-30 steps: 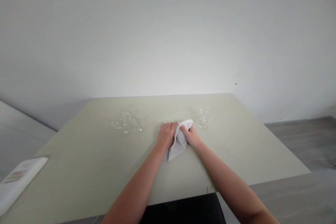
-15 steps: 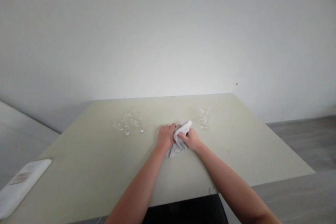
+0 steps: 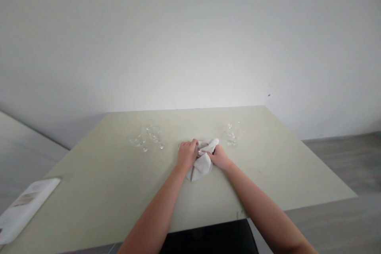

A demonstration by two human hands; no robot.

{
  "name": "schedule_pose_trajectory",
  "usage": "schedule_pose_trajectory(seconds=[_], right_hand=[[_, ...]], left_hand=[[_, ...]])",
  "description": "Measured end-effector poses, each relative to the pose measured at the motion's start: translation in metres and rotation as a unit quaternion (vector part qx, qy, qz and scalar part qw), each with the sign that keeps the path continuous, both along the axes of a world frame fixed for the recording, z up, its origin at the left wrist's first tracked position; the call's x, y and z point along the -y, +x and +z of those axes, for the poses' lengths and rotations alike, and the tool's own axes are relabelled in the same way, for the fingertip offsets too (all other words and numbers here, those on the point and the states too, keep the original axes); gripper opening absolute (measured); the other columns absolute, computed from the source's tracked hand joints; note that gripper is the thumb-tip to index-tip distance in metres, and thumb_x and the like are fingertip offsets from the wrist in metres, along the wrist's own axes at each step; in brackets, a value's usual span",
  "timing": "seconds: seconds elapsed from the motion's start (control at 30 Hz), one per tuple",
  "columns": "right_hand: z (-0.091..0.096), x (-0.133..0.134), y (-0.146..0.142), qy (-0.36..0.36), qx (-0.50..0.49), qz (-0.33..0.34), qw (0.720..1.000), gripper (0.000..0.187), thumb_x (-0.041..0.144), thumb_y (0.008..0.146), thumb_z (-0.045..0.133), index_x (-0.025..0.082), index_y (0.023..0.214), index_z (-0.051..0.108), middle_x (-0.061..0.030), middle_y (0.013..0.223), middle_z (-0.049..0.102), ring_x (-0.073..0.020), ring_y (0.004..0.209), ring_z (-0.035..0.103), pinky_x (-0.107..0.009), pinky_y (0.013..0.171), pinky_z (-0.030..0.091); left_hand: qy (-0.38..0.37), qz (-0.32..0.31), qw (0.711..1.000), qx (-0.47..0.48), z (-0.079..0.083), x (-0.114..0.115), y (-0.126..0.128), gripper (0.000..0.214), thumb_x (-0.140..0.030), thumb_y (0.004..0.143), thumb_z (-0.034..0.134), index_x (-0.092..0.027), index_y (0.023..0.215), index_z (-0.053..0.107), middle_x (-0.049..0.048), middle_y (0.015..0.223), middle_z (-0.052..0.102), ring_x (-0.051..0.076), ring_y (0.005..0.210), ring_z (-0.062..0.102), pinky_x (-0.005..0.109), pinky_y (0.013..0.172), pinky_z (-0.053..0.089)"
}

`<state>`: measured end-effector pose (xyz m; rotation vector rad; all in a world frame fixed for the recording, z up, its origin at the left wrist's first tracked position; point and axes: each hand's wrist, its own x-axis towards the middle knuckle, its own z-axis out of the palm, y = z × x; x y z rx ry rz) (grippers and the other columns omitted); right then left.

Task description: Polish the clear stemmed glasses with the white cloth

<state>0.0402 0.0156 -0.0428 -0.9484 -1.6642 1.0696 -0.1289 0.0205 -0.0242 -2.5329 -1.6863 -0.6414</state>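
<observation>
A white cloth (image 3: 203,165) is bunched between my two hands above the middle of the table. My right hand (image 3: 220,158) is closed on it, thumb pointing left into the folds. My left hand (image 3: 187,154) is wrapped round a clear glass (image 3: 202,143), of which only a bit of the edge shows; fingers and cloth hide the rest. To the left stand or lie clear stemmed glasses (image 3: 154,130), their outlines faint. More clear glassware (image 3: 232,135) is on the right, beyond my right hand.
The pale table (image 3: 119,190) meets a white wall (image 3: 190,39) at its far edge. A white flat package (image 3: 28,204) with a printed patch lies at the left edge. Something black (image 3: 211,240) is at the near edge, between my forearms. Grey floor (image 3: 339,158) shows at right.
The cloth has shifted and refolded, with its lower flap now hanging in a broader fold. My hands stay in nearly the same place, still gripping. The glassware on both sides has not moved.
</observation>
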Motion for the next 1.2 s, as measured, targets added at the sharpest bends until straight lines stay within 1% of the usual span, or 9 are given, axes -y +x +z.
schedule_pose_trajectory(seconds=[0.17, 0.4, 0.7, 0.8, 0.9, 0.97, 1.03, 1.13, 1.2], right_hand=[[-0.003, -0.002, 0.001, -0.005, -0.036, -0.015, 0.999, 0.012, 0.027, 0.074, 0.064, 0.018, 0.075, 0.055, 0.0021, 0.068, 0.058, -0.0125, 0.063, 0.052, -0.024, 0.060, 0.043], [-0.001, 0.000, 0.003, 0.013, 0.107, -0.057, 0.993, 0.015, 0.025, 0.070, 0.067, 0.019, 0.074, 0.055, 0.0029, 0.063, 0.058, -0.0121, 0.058, 0.051, -0.023, 0.055, 0.039], [-0.003, 0.000, 0.003, 0.013, 0.060, -0.036, 0.997, 0.007, 0.022, 0.072, 0.063, 0.018, 0.075, 0.059, 0.0003, 0.068, 0.062, -0.0128, 0.062, 0.053, -0.023, 0.059, 0.042], [-0.001, 0.001, 0.002, -0.008, 0.018, -0.042, 0.999, 0.020, 0.028, 0.067, 0.072, 0.018, 0.081, 0.062, -0.0006, 0.072, 0.064, -0.0143, 0.065, 0.055, -0.024, 0.061, 0.044], [-0.001, -0.001, 0.002, -0.066, -0.076, -0.087, 0.991, 0.029, 0.045, 0.076, 0.067, 0.017, 0.084, 0.064, -0.0032, 0.077, 0.067, -0.0164, 0.067, 0.059, -0.026, 0.061, 0.047], [0.000, -0.003, 0.003, -0.092, -0.111, -0.145, 0.979, 0.037, 0.052, 0.082, 0.058, 0.016, 0.083, 0.065, -0.0043, 0.076, 0.067, -0.0176, 0.067, 0.060, -0.027, 0.060, 0.048], [0.001, -0.005, 0.004, -0.077, -0.112, -0.169, 0.976, 0.039, 0.054, 0.082, 0.058, 0.016, 0.087, 0.066, -0.0058, 0.082, 0.069, -0.0200, 0.074, 0.062, -0.030, 0.066, 0.050], [0.001, -0.003, -0.001, 0.009, -0.064, -0.101, 0.993, 0.041, 0.046, 0.080, 0.066, 0.018, 0.109, 0.065, -0.0085, 0.107, 0.070, -0.0241, 0.097, 0.063, -0.037, 0.087, 0.050], [0.000, 0.001, -0.007, 0.067, -0.015, -0.041, 0.997, 0.044, 0.041, 0.080, 0.068, 0.020, 0.118, 0.062, -0.0090, 0.117, 0.066, -0.0246, 0.107, 0.060, -0.040, 0.097, 0.045]], left_hand=[[0.051, -0.072, 0.995, -0.034, 0.003, 0.006, 0.005, 0.010, -0.023, 0.089, 0.051, -0.018, 0.096, 0.057, 0.0081, 0.084, 0.066, 0.025, 0.086, 0.061, 0.036, 0.080, 0.036], [0.022, -0.089, 0.995, -0.032, 0.002, 0.007, 0.002, 0.008, -0.015, 0.087, 0.052, -0.018, 0.093, 0.056, 0.0063, 0.081, 0.065, 0.023, 0.082, 0.060, 0.035, 0.077, 0.035], [0.022, -0.073, 0.997, -0.027, 0.000, 0.005, 0.004, 0.006, -0.019, 0.086, 0.054, -0.019, 0.091, 0.056, 0.0075, 0.082, 0.065, 0.024, 0.083, 0.061, 0.036, 0.079, 0.038], [0.022, -0.054, 0.998, 0.037, -0.001, 0.005, 0.003, 0.011, -0.019, 0.084, 0.056, -0.020, 0.095, 0.054, 0.0066, 0.084, 0.065, 0.025, 0.087, 0.061, 0.037, 0.082, 0.039], [0.016, 0.010, 0.986, 0.167, -0.002, 0.003, 0.002, 0.033, -0.029, 0.079, 0.065, -0.020, 0.107, 0.049, 0.0061, 0.090, 0.064, 0.024, 0.088, 0.061, 0.037, 0.083, 0.042], [0.000, 0.042, 0.961, 0.274, -0.003, 0.000, 0.002, 0.049, -0.039, 0.076, 0.070, -0.021, 0.114, 0.044, 0.0053, 0.093, 0.062, 0.022, 0.085, 0.061, 0.035, 0.080, 0.045], [-0.027, 0.040, 0.926, 0.375, -0.005, -0.002, 0.002, 0.054, -0.047, 0.078, 0.067, -0.022, 0.117, 0.041, 0.0040, 0.093, 0.061, 0.019, 0.083, 0.060, 0.032, 0.077, 0.046], [-0.068, -0.009, 0.884, 0.462, -0.007, -0.004, 0.003, 0.047, -0.051, 0.085, 0.058, -0.022, 0.119, 0.042, 0.0054, 0.100, 0.060, 0.019, 0.092, 0.060, 0.031, 0.082, 0.047], [-0.070, -0.057, 0.887, 0.452, -0.006, -0.003, 0.004, 0.045, -0.053, 0.086, 0.055, -0.021, 0.117, 0.050, 0.0081, 0.108, 0.058, 0.021, 0.104, 0.057, 0.035, 0.092, 0.043]])
